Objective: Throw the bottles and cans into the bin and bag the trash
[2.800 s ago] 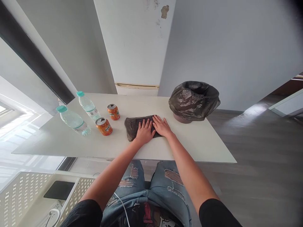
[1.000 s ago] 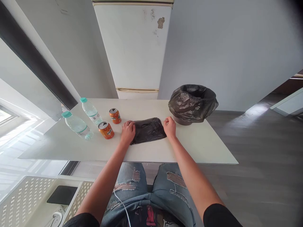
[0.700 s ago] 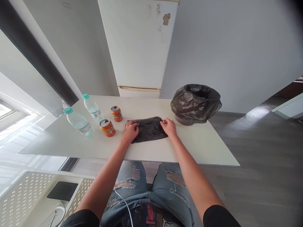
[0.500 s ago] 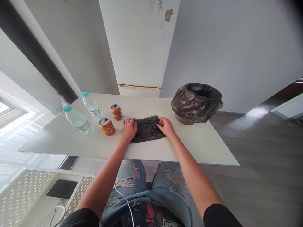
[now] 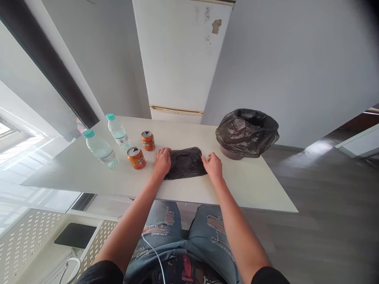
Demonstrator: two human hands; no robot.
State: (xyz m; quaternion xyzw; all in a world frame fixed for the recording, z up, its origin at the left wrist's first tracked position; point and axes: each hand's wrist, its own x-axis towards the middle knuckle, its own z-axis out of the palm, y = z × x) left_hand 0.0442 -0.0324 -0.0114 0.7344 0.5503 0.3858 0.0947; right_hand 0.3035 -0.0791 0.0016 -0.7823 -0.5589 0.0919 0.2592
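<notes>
White rectangular tabletop [image 5: 254, 185] in a grey-walled room, with a scuffed white refrigerator [image 5: 180, 59] behind it: a seated person in ripped blue jeans [image 5: 189, 236] works a dark, crinkled plastic bag [image 5: 185, 163] that lies flat near the table's front edge. The left hand [image 5: 162, 159] rests on the bag's left end and the right hand [image 5: 212, 165] on its right end. Both have their fingers curled inward onto the plastic. Whether they pinch the film or only press it down cannot be made out from this angle.

The folding appears well along. The bag is already a compact, roughly rectangular packet spanning only the gap between the two hands, though its surface is rumpled and the near edge uneven. How many layers it holds cannot be seen.

Just left of the left hand stands an opened orange drink can [image 5: 136, 157], with a second orange can [image 5: 148, 141] behind it. Further left lie two clear plastic water bottles with teal caps [image 5: 100, 148] [image 5: 118, 132]. At the table's far right, apart from the packet, sits a small round bin lined with a dark plastic bag [image 5: 247, 132], the liner turned down over its rim.
</notes>
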